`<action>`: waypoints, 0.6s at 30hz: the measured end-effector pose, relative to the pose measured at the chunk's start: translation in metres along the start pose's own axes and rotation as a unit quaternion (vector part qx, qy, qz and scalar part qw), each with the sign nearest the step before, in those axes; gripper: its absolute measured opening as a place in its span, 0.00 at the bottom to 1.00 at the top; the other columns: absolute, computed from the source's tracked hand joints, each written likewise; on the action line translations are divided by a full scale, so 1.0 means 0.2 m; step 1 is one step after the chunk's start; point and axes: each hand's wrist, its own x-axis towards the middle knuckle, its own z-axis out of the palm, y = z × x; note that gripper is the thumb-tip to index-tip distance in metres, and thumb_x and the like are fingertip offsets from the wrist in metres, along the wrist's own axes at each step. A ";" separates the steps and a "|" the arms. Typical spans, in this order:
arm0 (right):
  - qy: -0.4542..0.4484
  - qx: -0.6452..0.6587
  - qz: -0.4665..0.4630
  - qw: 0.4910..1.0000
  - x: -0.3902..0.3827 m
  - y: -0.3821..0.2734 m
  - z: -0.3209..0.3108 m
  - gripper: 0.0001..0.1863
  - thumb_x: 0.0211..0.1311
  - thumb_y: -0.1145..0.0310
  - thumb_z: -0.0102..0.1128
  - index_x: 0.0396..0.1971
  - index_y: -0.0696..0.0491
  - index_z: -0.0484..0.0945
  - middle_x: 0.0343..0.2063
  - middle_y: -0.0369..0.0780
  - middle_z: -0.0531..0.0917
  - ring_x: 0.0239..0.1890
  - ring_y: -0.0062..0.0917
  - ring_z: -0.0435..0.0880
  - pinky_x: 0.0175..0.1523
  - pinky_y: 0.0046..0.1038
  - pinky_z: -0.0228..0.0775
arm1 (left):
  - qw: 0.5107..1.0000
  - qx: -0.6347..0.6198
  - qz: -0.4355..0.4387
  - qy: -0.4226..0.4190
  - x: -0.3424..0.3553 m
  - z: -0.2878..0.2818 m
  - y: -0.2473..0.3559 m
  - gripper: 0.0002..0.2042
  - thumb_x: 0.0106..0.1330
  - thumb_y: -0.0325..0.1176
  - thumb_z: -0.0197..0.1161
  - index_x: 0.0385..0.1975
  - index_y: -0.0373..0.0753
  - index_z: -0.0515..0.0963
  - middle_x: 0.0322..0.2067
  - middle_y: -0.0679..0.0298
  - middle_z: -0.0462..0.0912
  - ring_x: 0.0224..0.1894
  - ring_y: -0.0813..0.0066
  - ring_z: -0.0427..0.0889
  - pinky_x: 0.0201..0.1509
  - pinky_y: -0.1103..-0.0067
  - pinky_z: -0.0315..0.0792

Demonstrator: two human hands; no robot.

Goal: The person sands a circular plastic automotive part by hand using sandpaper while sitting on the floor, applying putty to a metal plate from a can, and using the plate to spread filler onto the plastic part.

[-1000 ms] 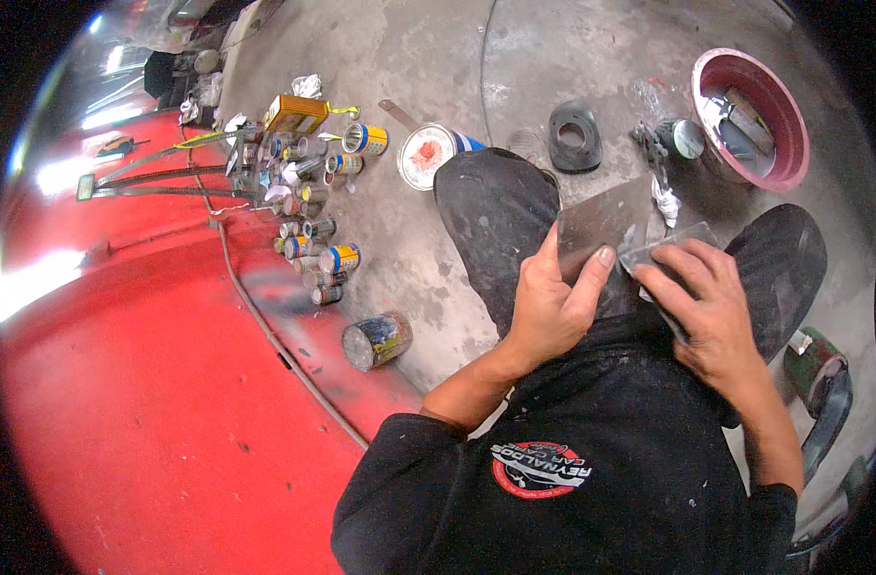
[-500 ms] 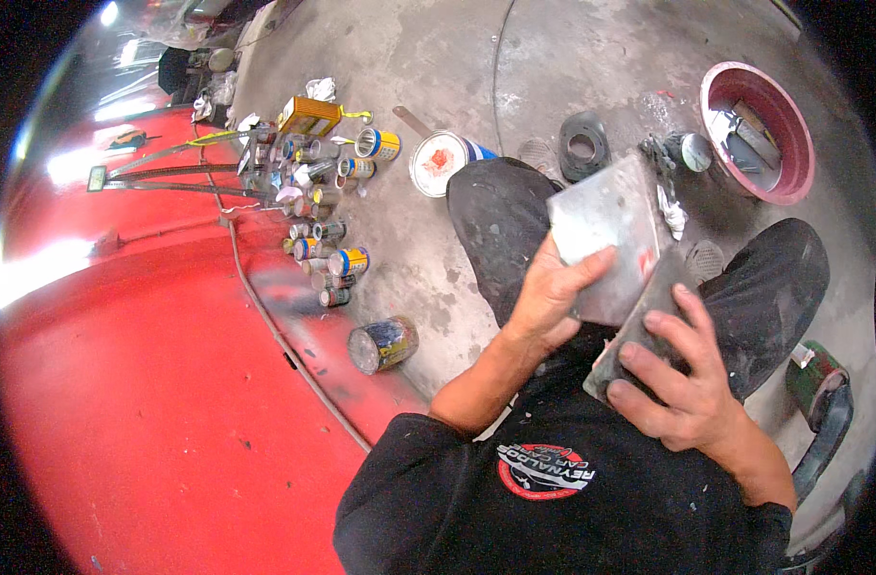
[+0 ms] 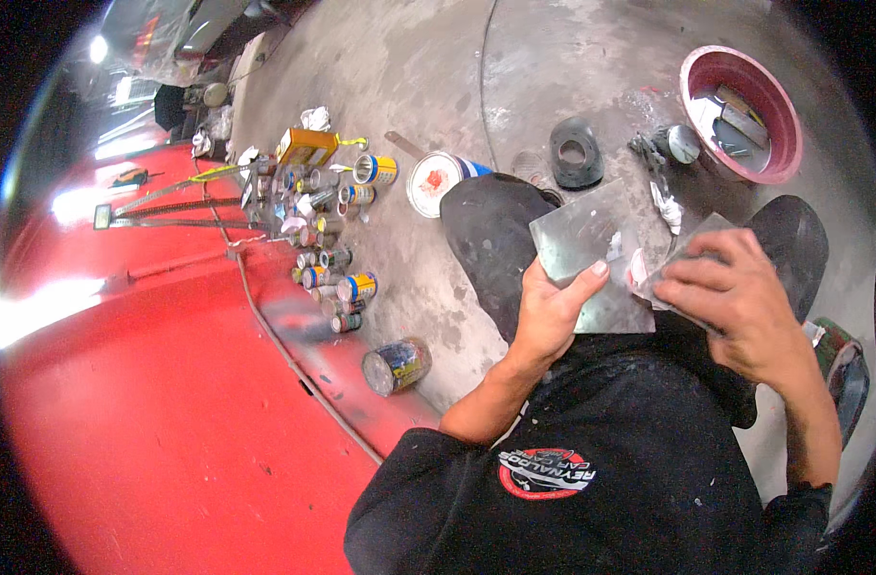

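A flat, greyish see-through plate [image 3: 586, 254] is gripped at its lower left corner by my left hand [image 3: 553, 316], thumb on top. My right hand [image 3: 730, 292], slightly blurred, is closed on a thin grey spreader [image 3: 704, 240]. The spreader is tilted beside the plate's right edge; whether the two touch I cannot tell. A smear of pinkish-white paste [image 3: 637, 266] shows between them. Both hands are above my lap, between my bent knees.
To the left lies a red car panel [image 3: 170, 393] with a hose along its edge. Several cans [image 3: 356, 287] cluster beside it; a larger can [image 3: 433, 184] has red paste on its lid. A maroon tub [image 3: 790, 144] with flat pieces and liquid stands far right.
My right hand has moved right and up with the spreader, which has turned away from the plate's lower right edge. The plate is tilted differently in my left hand.
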 end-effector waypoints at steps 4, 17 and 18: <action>-0.015 -0.004 -0.022 1.000 0.00 0.00 0.01 0.28 0.33 0.76 0.60 0.44 0.52 0.79 0.44 0.37 0.79 0.49 0.38 0.73 0.54 0.41 0.64 | 0.999 -0.025 -0.021 -0.003 -0.02 0.02 0.01 0.16 0.62 0.25 0.63 0.49 0.34 0.73 0.43 0.65 0.80 0.44 0.78 0.78 0.50 0.78 0.72; 0.007 -0.038 0.023 0.999 -0.15 0.05 0.19 0.25 0.46 0.75 0.57 0.50 0.50 0.76 0.50 0.39 0.77 0.54 0.39 0.72 0.59 0.45 0.61 | 0.998 -0.054 -0.041 0.016 0.04 -0.05 0.09 0.20 0.58 0.24 0.65 0.51 0.33 0.71 0.43 0.60 0.80 0.42 0.71 0.81 0.49 0.75 0.74; 0.004 -0.043 0.033 0.999 -0.15 0.06 0.20 0.25 0.46 0.75 0.57 0.50 0.50 0.76 0.50 0.39 0.77 0.54 0.39 0.72 0.59 0.45 0.62 | 1.000 -0.026 0.001 0.016 0.03 -0.05 0.10 0.20 0.58 0.24 0.65 0.51 0.33 0.71 0.43 0.61 0.81 0.42 0.72 0.81 0.49 0.76 0.74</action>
